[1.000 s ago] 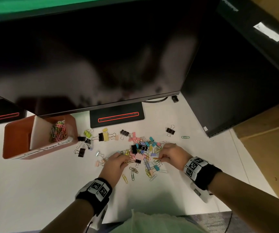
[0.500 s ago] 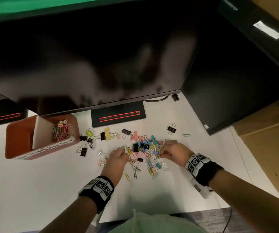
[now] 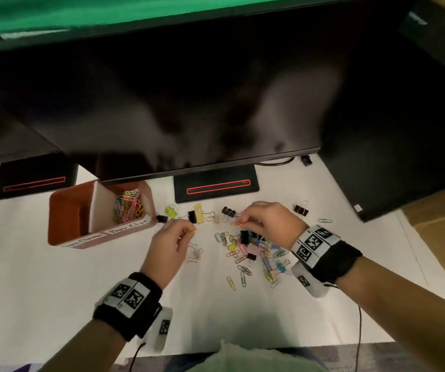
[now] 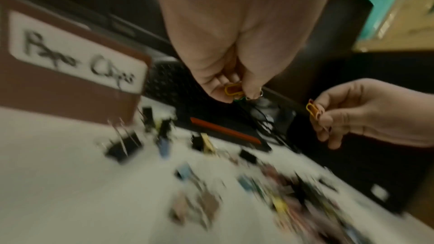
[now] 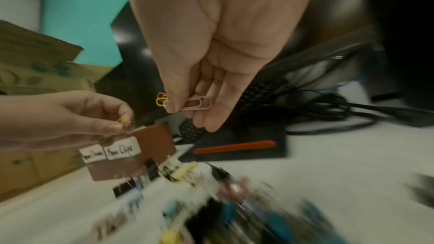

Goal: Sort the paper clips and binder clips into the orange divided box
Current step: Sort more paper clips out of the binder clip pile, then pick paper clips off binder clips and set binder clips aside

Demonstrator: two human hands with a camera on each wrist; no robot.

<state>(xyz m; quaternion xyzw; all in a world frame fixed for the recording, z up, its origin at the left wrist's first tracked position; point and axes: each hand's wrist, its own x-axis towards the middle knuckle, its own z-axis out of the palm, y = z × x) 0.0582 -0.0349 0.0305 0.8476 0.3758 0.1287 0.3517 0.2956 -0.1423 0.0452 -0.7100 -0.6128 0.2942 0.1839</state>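
Currently: left hand (image 3: 168,242) pinching yellow paper clip (image 4: 233,89) at thumb and fingertips | right hand (image 3: 269,224) gripping pink paper clip (image 5: 198,103) under thumb, across fingers | orange divided box (image 3: 65,210) sitting beyond left fingertips | loose clips (image 3: 253,253) lying below right fingers

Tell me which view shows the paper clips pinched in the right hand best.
The right wrist view: the right hand pinches a pink paper clip with yellow and orange ones behind it, sharp and close. The left wrist view shows only an orange clip from the side; the head view shows just an orange sliver past the fingers.
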